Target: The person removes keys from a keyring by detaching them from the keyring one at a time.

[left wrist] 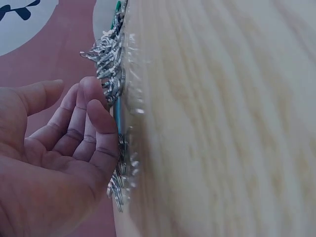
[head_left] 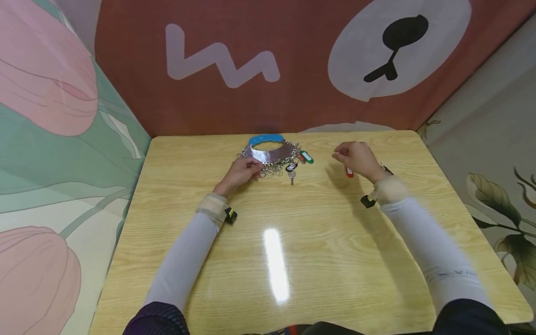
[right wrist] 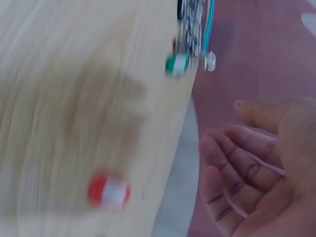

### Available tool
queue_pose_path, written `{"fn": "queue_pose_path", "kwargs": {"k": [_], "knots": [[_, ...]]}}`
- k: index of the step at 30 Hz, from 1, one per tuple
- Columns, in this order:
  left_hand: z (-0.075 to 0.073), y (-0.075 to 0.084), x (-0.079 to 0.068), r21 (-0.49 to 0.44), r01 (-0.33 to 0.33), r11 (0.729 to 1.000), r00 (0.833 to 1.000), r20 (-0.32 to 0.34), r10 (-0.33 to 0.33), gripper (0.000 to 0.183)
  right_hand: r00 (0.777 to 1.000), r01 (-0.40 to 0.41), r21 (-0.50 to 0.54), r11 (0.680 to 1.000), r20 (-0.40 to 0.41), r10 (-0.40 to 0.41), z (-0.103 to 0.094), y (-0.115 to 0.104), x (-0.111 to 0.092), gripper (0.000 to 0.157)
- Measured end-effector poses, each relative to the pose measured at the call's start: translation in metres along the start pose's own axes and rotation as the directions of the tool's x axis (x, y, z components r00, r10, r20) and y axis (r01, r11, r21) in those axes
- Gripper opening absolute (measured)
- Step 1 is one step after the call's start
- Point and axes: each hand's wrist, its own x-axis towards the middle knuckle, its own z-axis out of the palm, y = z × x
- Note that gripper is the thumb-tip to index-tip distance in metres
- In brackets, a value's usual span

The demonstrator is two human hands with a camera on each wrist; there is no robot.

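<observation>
A curved shiny metal plate (head_left: 272, 155) with a blue strap (head_left: 266, 138) lies near the table's far edge. Many small metal rings (head_left: 272, 171) line its rim. From its right side hang a green key tag (head_left: 307, 157), a black key tag (head_left: 291, 166) and a silver key (head_left: 291, 177). My left hand (head_left: 244, 172) is at the plate's lower left, fingertips right by the rings, thumb apart from the bent fingers in the left wrist view. Right of the plate, my right hand (head_left: 356, 158) hovers with loosely bent fingers and nothing in them. A red key tag (right wrist: 109, 191) lies on the table below it.
The light wooden table (head_left: 234, 260) ends at a fabric backdrop (head_left: 301, 107) with a brown bear print. Patterned cloth (head_left: 50, 186) hangs at the left side, and more at the right. A bright light reflection (head_left: 276, 265) shows on the tabletop.
</observation>
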Motion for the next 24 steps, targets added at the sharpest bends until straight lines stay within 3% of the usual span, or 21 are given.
{"fn": "queue_pose_path", "kwargs": {"k": [4,11,15,19,24], "knots": [[0.004,0.006,-0.001,0.021,0.013,1.000,1.000,0.011,-0.013,0.025,0.998,0.016,0.036,0.999,0.064,-0.019,0.025,-0.027,0.010,0.026],[0.014,0.011,0.003,-0.022,-0.006,1.000,0.999,0.034,0.006,0.024,0.992,-0.043,0.121,0.992,0.124,0.028,0.061,-0.062,0.027,0.019],[0.015,0.012,0.003,-0.013,-0.003,1.000,0.999,0.051,0.003,0.025,0.982,-0.124,0.120,0.985,0.160,0.104,0.075,-0.075,0.033,0.024],[0.018,0.012,0.004,0.002,-0.011,1.000,0.998,0.067,0.011,0.025,0.963,-0.226,0.043,0.973,0.164,0.216,0.082,-0.083,0.039,0.032],[0.021,0.010,0.007,0.006,-0.005,1.000,0.997,0.074,0.005,0.025,0.941,-0.296,-0.001,0.955,0.173,0.291,0.087,-0.090,0.044,0.030]]}}
